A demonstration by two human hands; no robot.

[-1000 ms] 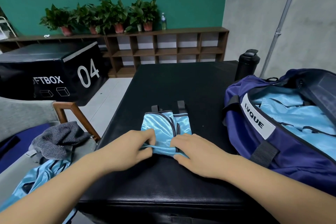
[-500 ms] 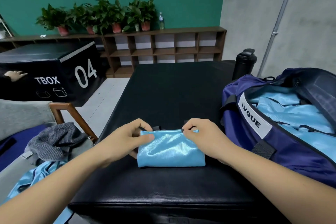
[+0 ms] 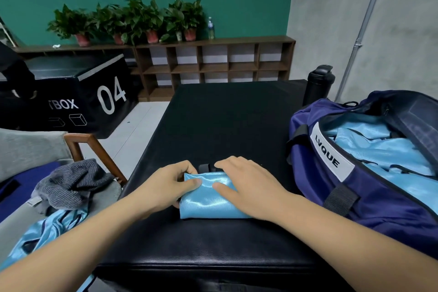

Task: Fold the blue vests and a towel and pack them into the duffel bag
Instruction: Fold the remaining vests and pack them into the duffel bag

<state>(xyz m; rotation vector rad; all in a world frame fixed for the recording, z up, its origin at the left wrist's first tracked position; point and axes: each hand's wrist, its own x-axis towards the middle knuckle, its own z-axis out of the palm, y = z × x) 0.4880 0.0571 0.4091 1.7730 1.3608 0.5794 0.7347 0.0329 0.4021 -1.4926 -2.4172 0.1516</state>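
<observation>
Vest (image 3: pixel 208 204): folded into a blue packet, lying at the near end of the black bench (image 3: pixel 225 125).
Left hand (image 3: pixel 163 185): grip clamped on the packet's left end, thumb on top.
Right hand (image 3: pixel 253 187): grip apart, fingers flat on the cloth.
Duffel bag (image 3: pixel 369 208): right of the packet, unzipped, more blue vests (image 3: pixel 379 149) inside.
Grey striped cloth (image 3: pixel 71 180): heaped on the chair (image 3: pixel 94 147), left.

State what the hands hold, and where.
Left hand pinches the folded blue vest at its left edge; right hand presses flat on top, gripping nothing.

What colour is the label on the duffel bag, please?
The label is white with black lettering; head view.
</observation>
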